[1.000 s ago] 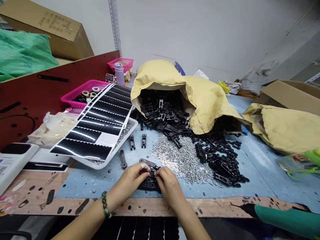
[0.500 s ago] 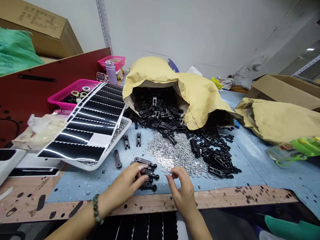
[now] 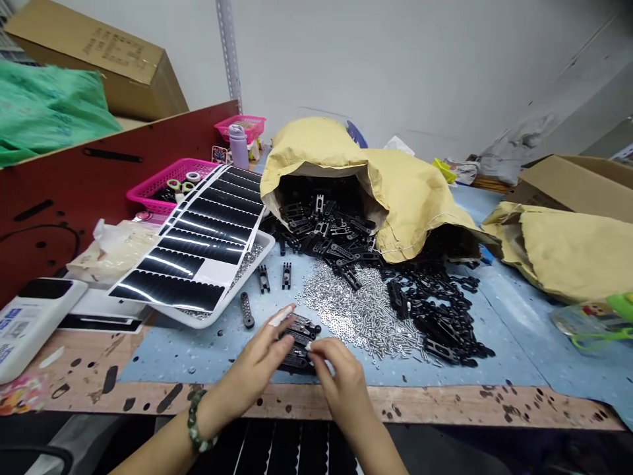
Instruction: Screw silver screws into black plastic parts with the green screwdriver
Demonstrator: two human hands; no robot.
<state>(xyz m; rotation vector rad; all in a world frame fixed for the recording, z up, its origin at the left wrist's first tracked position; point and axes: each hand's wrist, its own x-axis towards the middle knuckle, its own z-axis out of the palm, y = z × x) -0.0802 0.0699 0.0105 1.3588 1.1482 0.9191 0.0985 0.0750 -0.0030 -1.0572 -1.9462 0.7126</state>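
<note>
A row of black slotted plastic arms (image 3: 295, 357) lies side by side near the table's front edge. My left hand (image 3: 260, 353), with white tape on a finger and a beaded bracelet at the wrist, rests against their left side, thumb and fingers apart. At their right ends my right hand (image 3: 343, 379) pinches thumb and forefinger together; whatever sits between those fingertips is too small to name. Just beyond is a heap of silver screws and washers (image 3: 363, 310). One loose black arm (image 3: 246, 310) and two black clip-shaped pieces (image 3: 287, 276) lie to the left.
Yellow paper sacks (image 3: 321, 142) spill black parts (image 3: 445, 316) at the back. On the left, black adhesive sheets (image 3: 212, 224) cover part of a white tray (image 3: 257, 270), beside a pink basket (image 3: 143, 191). A green-lidded bottle (image 3: 593, 323) lies at right.
My right hand has moved left from the edge of the washers to the row of black arms. My left hand stays by the row. The view has turned slightly left.
</note>
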